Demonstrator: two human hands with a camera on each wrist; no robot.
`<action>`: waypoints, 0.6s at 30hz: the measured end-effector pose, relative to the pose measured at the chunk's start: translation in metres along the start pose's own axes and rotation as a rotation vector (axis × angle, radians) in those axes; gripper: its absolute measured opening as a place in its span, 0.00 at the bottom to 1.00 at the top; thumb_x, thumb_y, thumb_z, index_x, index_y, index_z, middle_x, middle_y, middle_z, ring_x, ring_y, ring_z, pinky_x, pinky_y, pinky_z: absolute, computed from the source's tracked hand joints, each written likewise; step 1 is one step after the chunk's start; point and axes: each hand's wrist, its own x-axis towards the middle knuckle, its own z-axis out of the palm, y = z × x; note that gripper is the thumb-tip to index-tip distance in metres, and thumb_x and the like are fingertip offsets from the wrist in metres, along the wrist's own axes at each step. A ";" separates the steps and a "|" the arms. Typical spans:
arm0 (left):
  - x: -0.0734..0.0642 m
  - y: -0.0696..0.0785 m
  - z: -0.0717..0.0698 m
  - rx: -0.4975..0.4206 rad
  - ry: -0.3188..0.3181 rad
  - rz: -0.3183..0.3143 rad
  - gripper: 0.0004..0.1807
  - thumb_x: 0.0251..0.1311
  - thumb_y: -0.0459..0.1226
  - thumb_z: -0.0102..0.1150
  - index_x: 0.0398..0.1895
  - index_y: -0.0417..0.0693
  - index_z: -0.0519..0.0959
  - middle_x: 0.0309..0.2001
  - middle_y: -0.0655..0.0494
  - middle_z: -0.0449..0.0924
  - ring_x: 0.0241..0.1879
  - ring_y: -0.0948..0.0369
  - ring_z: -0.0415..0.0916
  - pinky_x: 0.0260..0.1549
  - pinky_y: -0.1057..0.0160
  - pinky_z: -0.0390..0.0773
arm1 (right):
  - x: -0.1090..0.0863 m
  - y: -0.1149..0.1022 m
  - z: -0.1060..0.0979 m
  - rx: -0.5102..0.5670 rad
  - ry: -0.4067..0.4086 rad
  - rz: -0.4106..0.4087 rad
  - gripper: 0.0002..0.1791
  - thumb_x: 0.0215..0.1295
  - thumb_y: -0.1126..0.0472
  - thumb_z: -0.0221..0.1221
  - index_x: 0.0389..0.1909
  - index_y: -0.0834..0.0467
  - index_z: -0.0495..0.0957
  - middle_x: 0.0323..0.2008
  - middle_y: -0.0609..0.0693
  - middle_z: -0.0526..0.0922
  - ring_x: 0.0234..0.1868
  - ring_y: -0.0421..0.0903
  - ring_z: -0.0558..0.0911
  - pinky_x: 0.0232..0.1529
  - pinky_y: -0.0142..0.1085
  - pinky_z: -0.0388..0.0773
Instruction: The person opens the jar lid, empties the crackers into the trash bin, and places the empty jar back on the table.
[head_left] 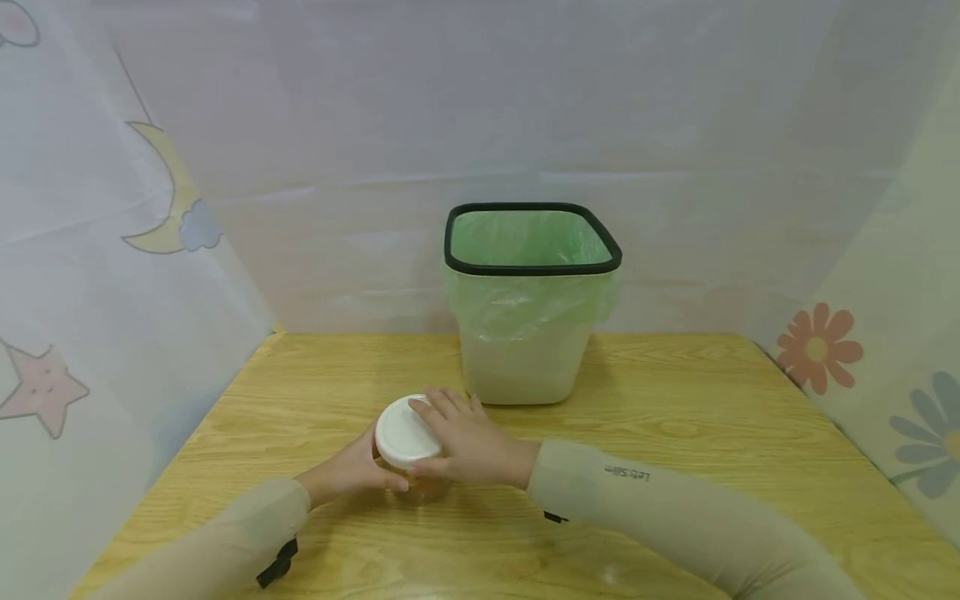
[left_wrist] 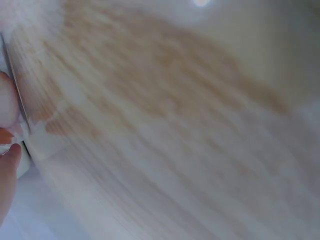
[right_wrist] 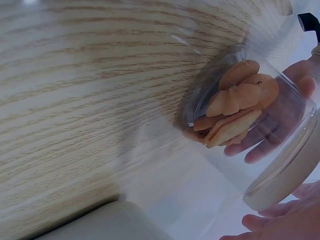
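Note:
A clear jar [right_wrist: 220, 172] with a white lid [head_left: 400, 429] stands on the wooden table, with several brown, thin curved cookies [right_wrist: 242, 102] lying at its bottom. My left hand [head_left: 351, 468] grips the jar's body from the left, its fingers showing through the clear wall in the right wrist view. Across the top, my right hand [head_left: 476, 442] holds the lid, fingers over its far side and thumb at its near edge. The lid sits on the jar's mouth. In the left wrist view only parts of fingers [left_wrist: 7, 100] appear at the left edge.
A light bin [head_left: 525, 362] with a black rim [head_left: 534, 270] and a green-tinted plastic liner [head_left: 525, 237] stands behind the jar, slightly right. The wooden table [head_left: 675, 467] ends at a pale cloth backdrop [head_left: 337, 125]; printed cloth hangs at both sides.

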 end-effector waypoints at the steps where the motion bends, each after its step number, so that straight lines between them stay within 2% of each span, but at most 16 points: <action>1: 0.000 0.000 0.000 0.000 0.000 -0.002 0.57 0.54 0.35 0.72 0.75 0.35 0.39 0.69 0.36 0.56 0.66 0.40 0.57 0.63 0.33 0.50 | 0.001 0.000 0.000 -0.005 0.003 0.005 0.46 0.65 0.36 0.56 0.75 0.55 0.53 0.74 0.61 0.51 0.73 0.61 0.52 0.65 0.66 0.51; 7: 0.001 0.000 0.000 0.014 0.005 -0.015 0.56 0.54 0.36 0.71 0.75 0.36 0.40 0.68 0.38 0.57 0.65 0.42 0.58 0.63 0.35 0.54 | 0.005 -0.001 0.002 -0.022 0.023 0.023 0.48 0.62 0.35 0.58 0.75 0.55 0.53 0.73 0.61 0.54 0.72 0.62 0.55 0.63 0.67 0.55; 11: 0.003 -0.001 0.000 0.023 0.011 -0.002 0.56 0.53 0.35 0.72 0.75 0.35 0.41 0.67 0.37 0.58 0.64 0.43 0.60 0.62 0.39 0.58 | 0.006 -0.002 0.002 0.012 0.029 0.030 0.48 0.61 0.36 0.60 0.75 0.55 0.54 0.73 0.61 0.54 0.72 0.62 0.55 0.63 0.67 0.54; 18: 0.004 -0.004 0.000 0.053 0.023 0.008 0.56 0.52 0.34 0.73 0.74 0.34 0.42 0.66 0.38 0.61 0.62 0.47 0.63 0.60 0.46 0.62 | 0.011 0.001 0.011 0.092 0.064 0.038 0.50 0.58 0.37 0.64 0.74 0.57 0.55 0.73 0.59 0.54 0.72 0.60 0.56 0.66 0.57 0.58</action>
